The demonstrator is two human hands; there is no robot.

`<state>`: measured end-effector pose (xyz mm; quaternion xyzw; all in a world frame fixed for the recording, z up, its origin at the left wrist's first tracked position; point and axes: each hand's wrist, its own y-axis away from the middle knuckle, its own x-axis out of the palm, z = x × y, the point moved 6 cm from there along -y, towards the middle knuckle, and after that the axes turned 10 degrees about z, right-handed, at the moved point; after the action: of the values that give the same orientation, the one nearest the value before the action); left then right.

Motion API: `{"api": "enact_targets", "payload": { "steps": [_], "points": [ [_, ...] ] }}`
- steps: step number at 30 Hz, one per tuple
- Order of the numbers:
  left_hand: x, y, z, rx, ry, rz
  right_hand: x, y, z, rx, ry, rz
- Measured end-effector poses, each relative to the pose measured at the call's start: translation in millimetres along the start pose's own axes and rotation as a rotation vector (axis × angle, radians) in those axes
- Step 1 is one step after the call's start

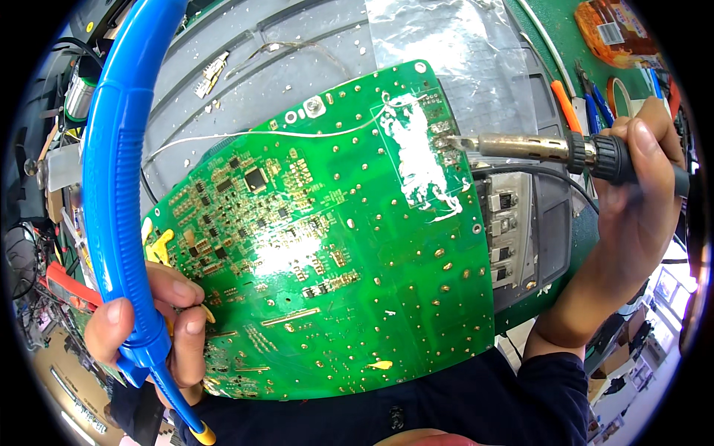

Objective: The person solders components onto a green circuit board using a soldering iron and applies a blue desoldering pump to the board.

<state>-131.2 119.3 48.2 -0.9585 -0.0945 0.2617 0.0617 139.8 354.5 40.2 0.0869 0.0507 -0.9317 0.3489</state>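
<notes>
A large green circuit board lies tilted before me, its soldered side up. My right hand grips a soldering iron by its black handle, and the iron's tip meets the row of metal pads at the board's upper right edge. Beside that spot spreads a rough white patch. Closed around a blue solder sucker, my left hand stays at the board's left edge; whether it also grips the board I cannot tell. A thin silvery wire runs across the board's top to the white patch.
Under the board is a grey ribbed tray with small crumbs and a clear plastic bag. Metal-backed parts sit right of the board. Pliers, a tape roll and a food packet lie at far right; a wire spool stands left.
</notes>
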Motion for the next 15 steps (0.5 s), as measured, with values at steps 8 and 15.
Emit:
{"api": "enact_targets", "payload": {
  "steps": [8, 15],
  "points": [
    [1.3, -2.8, -0.9, 0.010, -0.015, 0.001, 4.5, -1.4, 1.1, 0.050, 0.058, -0.054],
    [-0.3, -2.0, -1.0, 0.034, -0.105, 0.039, 4.6, -4.8, -1.6, 0.039, -0.012, -0.003]
  ]
}}
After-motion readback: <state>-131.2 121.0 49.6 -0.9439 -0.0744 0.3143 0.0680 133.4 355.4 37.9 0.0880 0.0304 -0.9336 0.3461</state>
